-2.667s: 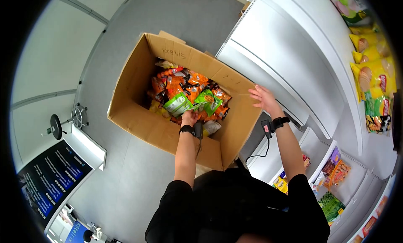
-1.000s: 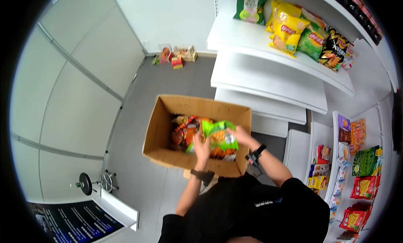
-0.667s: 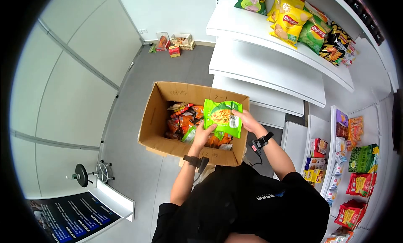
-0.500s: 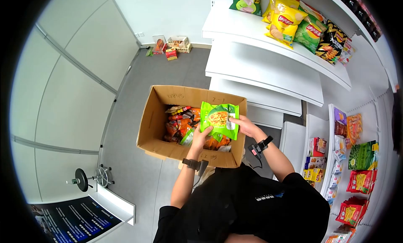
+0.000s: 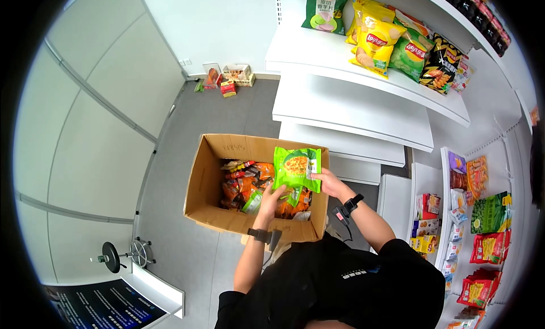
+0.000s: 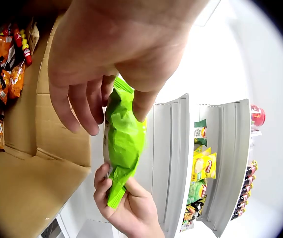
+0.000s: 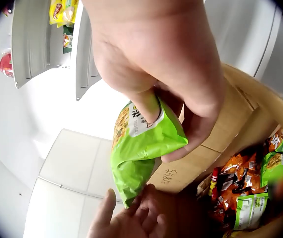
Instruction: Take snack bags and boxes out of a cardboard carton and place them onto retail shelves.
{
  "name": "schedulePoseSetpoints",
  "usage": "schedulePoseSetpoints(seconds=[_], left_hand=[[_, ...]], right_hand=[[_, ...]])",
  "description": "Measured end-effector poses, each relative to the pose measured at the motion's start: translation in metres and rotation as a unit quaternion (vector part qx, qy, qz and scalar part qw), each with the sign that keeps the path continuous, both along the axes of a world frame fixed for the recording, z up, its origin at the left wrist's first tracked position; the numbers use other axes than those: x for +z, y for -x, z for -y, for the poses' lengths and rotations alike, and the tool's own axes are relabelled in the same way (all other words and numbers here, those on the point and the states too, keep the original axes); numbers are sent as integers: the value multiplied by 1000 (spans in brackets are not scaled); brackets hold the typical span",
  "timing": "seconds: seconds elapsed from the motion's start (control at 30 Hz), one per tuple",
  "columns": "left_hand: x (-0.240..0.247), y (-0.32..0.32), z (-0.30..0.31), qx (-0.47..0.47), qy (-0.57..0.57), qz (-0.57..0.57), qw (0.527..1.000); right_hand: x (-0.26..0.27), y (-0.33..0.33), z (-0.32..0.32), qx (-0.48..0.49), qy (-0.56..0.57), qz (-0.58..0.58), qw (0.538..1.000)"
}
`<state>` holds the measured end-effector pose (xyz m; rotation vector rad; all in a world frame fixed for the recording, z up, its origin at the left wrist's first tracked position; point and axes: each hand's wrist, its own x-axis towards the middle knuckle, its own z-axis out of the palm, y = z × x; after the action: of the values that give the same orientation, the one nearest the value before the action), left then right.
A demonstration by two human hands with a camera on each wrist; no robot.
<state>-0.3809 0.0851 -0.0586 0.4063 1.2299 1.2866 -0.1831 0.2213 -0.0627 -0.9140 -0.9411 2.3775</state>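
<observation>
Over the cardboard box (image 5: 198, 184), both hands hold up a bright green snack bag (image 5: 297, 163), its printed food picture facing up. The left hand (image 5: 269, 203) pinches the bag's lower left corner, thumb on the front. At the right edge, the right hand (image 5: 332, 184) grips it, also thumb in front, as the right wrist view shows from close by. Side-on in the left wrist view, the green bag (image 6: 124, 134) looks plump between the two hands. Below it in the box lie orange snack bags (image 5: 247, 187) and other green ones.
White shelves (image 5: 352, 104) rise beyond the box, the top one carrying chip bags (image 5: 377, 42). More packaged snacks stand on shelves (image 5: 488, 246) at the right. Small boxes (image 5: 235, 76) lie on the floor by the far wall. A stool (image 5: 113, 257) is at the left.
The left hand reached into the box and the right hand was free; then the green bag came up, and both hands took hold of it. Recently it has been held nearly still, face up.
</observation>
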Motion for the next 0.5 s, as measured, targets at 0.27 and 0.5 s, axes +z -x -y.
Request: schedulePoseSetpoints(seconds=[0.27, 0.5], left_hand=[[-14, 10, 17, 49, 31, -15, 998], [-27, 21, 50, 121, 77, 0, 990]], right_hand=[[-32, 47, -89, -160, 88, -37, 982], [-55, 115, -162, -292, 157, -101, 938]])
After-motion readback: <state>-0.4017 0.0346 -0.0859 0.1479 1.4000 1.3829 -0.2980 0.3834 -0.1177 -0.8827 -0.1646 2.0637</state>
